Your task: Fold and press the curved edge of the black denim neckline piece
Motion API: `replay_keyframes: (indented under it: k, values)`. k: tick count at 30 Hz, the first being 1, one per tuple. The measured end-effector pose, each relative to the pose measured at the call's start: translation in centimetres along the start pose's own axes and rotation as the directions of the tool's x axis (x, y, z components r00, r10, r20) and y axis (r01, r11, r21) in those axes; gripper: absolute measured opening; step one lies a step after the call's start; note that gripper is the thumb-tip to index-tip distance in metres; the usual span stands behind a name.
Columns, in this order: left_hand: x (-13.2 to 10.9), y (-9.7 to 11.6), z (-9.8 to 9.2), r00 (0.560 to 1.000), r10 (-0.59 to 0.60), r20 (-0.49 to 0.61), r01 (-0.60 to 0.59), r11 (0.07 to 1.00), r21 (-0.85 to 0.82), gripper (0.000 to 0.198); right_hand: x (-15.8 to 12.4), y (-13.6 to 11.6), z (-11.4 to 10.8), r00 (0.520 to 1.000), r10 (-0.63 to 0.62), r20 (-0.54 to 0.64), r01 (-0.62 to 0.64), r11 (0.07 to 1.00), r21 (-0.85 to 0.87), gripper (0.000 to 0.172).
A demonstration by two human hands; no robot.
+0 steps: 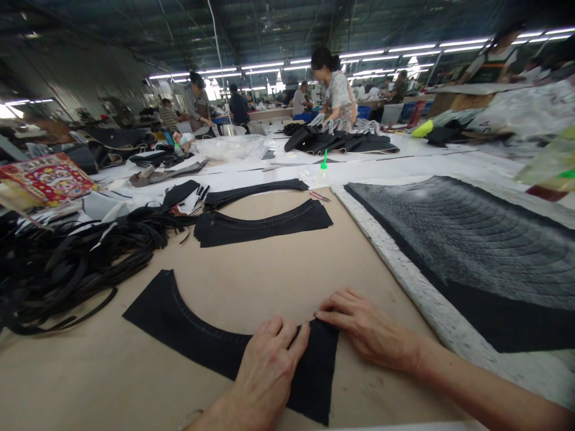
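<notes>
A curved black fabric piece (206,341) lies on the tan table surface, with small pale marks along its inner curve. My left hand (272,359) rests over its right part, fingers bent and closed at the inner edge. At the upper right end of that edge, the fingertips of my right hand (363,326) pinch the fabric. The bit between the fingertips of both hands is mostly hidden. Farther back lies a stack of similar curved black pieces (265,226), with another dark curved stack (256,193) behind it.
Black strips (90,263) are heaped at the left. Small snips (320,196) lie behind the stacks, near a bottle with a green nozzle (324,161). A pale board (381,245) bears a large chalk-dusted black sheet (471,251) on the right. Several people work farther back.
</notes>
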State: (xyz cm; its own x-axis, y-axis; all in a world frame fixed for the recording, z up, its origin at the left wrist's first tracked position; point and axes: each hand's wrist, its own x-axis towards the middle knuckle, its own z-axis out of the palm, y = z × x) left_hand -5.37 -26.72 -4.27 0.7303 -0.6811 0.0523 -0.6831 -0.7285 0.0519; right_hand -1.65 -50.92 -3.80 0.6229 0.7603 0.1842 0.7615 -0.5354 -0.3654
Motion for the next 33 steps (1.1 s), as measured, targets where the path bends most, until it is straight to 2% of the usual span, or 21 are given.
replay_keyframes:
  k: [5,10,18,23,28,33]
  values:
    - [-0.3,0.1,0.6,0.999,0.009,-0.045,-0.008,0.999,0.036,0.050,-0.1,-0.7,0.2,0.992,0.112,-0.053,-0.110,0.993,0.037,0.044]
    - [-0.4,0.0,0.7,0.998,0.002,-0.068,0.001,0.999,0.041,0.048,0.4,-2.1,0.2,0.991,0.125,-0.049,-0.124,0.992,0.016,0.053]
    - [-0.4,0.0,0.7,0.993,0.014,-0.115,-0.010,0.999,0.041,0.046,0.7,-3.6,0.5,0.986,0.163,-0.045,-0.165,0.984,-0.060,0.052]
    - [-0.5,0.0,1.2,0.992,0.023,-0.127,-0.015,0.998,0.063,0.048,-0.1,-4.7,2.1,0.966,0.205,-0.158,-0.230,0.959,-0.164,0.056]
    - [-0.4,0.0,1.4,0.989,0.036,-0.143,-0.024,0.996,0.082,0.049,-0.7,-5.4,4.0,0.922,0.239,-0.305,-0.324,0.906,-0.271,0.055]
    - [-0.4,0.0,1.3,0.984,0.036,-0.174,-0.019,0.995,0.098,0.049,-1.1,-5.8,4.9,0.906,0.277,-0.319,-0.386,0.849,-0.361,0.061]
